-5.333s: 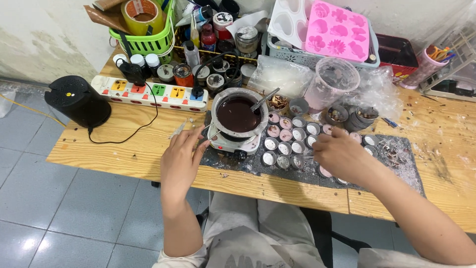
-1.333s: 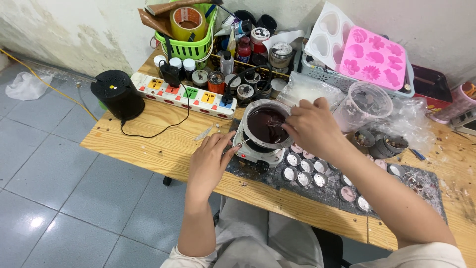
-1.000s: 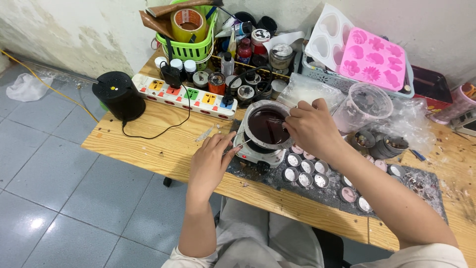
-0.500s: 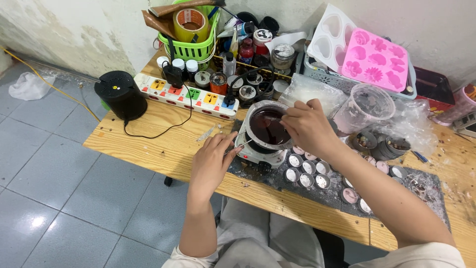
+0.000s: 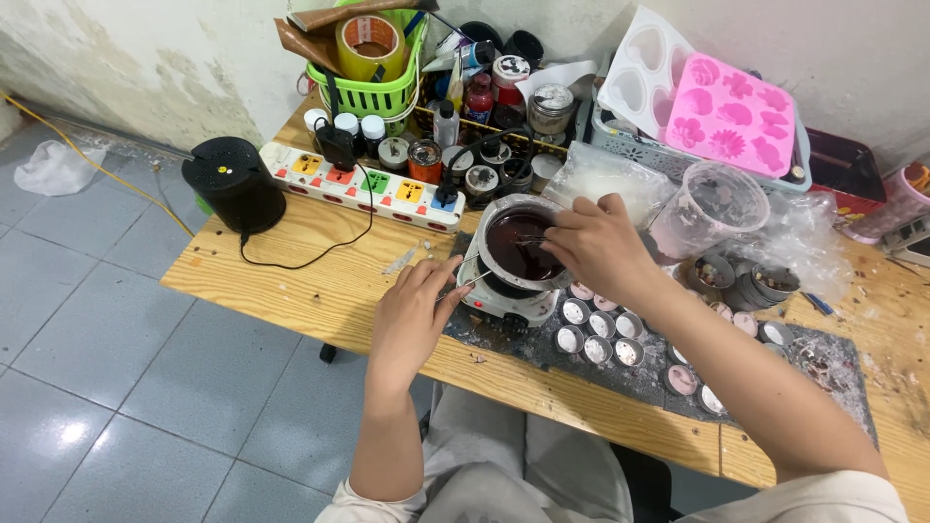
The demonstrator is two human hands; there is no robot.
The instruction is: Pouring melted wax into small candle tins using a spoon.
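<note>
Stirring pot [image 5: 511,244], right hand [image 5: 598,247] over rim; left hand [image 5: 412,315] beside hotplate [image 5: 494,295].

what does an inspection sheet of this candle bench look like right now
surface: wooden table, dark spattered mat on the right half.
job's things: pot of dark liquid on a small white hotplate; small round tins in rows.
clutter: green basket, tape roll, jars, pink flower mould, clear plastic cup.
hands: left hand holds the pot's wire handle; right hand holds a stirrer in the liquid.
cables: black cord to the power strip.
surroundings: grey tiled floor, peeling wall.
</note>
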